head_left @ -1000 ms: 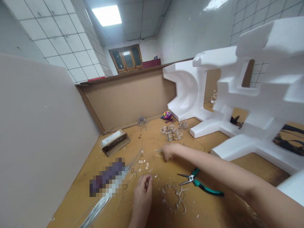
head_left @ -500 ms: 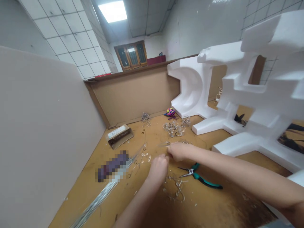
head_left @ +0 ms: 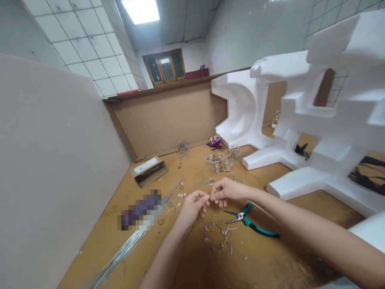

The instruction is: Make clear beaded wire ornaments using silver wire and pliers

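My left hand [head_left: 197, 204] and my right hand [head_left: 221, 192] meet fingertip to fingertip over the middle of the table. Both are pinched closed on a small, thin, pale piece that looks like wire [head_left: 209, 196]; most of it is hidden by the fingers. Just below and to the right lie long-nose pliers [head_left: 240, 216] with green handles, their jaws apart. A loose loop of wire with clear beads [head_left: 218, 239] rests in front of my hands. Several clear beads [head_left: 181, 195] and small dark rings [head_left: 170, 204] are scattered left of my left hand.
A bundle of straight wires [head_left: 120, 257] runs along the left, beside a blurred purple item [head_left: 141, 208]. Behind stand an open small box [head_left: 150, 172], a heap of beaded wire pieces [head_left: 219, 161] and a colourful ball-like object [head_left: 214, 141]. White foam [head_left: 288, 156] borders the right, cardboard [head_left: 171, 116] the back.
My hands have turned so that the pinching fingertips show, and my left hand has shifted slightly left. The pliers and wire pieces lie where they were; the view has tilted a little.
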`<state>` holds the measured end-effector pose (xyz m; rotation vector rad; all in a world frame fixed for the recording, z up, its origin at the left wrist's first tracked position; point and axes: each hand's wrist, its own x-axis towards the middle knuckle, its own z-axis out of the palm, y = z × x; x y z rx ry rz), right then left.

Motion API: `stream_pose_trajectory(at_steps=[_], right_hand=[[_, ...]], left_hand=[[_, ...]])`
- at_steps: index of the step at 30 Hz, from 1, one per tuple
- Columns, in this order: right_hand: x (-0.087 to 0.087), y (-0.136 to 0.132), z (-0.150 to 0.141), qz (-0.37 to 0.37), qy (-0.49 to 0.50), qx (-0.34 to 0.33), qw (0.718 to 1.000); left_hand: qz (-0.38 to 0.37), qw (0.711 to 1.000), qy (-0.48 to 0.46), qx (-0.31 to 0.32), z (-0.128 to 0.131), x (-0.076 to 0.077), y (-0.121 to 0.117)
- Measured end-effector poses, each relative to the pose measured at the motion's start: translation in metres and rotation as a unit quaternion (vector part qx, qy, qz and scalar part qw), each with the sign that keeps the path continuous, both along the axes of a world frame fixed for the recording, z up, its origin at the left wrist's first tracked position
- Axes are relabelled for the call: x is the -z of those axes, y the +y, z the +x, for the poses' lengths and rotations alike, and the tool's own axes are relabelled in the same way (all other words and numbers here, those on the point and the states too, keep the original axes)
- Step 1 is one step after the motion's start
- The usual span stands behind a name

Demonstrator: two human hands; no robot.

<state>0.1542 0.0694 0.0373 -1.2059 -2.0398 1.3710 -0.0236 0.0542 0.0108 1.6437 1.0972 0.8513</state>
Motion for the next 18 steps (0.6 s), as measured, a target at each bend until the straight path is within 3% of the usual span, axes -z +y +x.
stream_pose_trajectory(at_steps=[6, 12, 16, 18], right_hand=[[-0.009, -0.004, 0.003, -0.039, 0.072, 0.013, 0.997], [-0.006, -0.006, 0.004, -0.045, 0.071, 0.018, 0.996], [-0.002, -0.006, 0.002, -0.030, 0.071, 0.035, 0.996], [0.000, -0.007, 0.000, -0.020, 0.077, 0.051, 0.996]], left_hand=[[-0.096, 0.987, -0.128, 0.025, -0.004, -0.009, 0.000], [-0.097, 0.991, -0.082, 0.044, -0.007, -0.012, 0.000], [-0.044, 0.999, -0.015, 0.016, -0.002, -0.015, -0.004], [-0.032, 0.999, -0.028, -0.003, 0.002, -0.016, -0.006]])
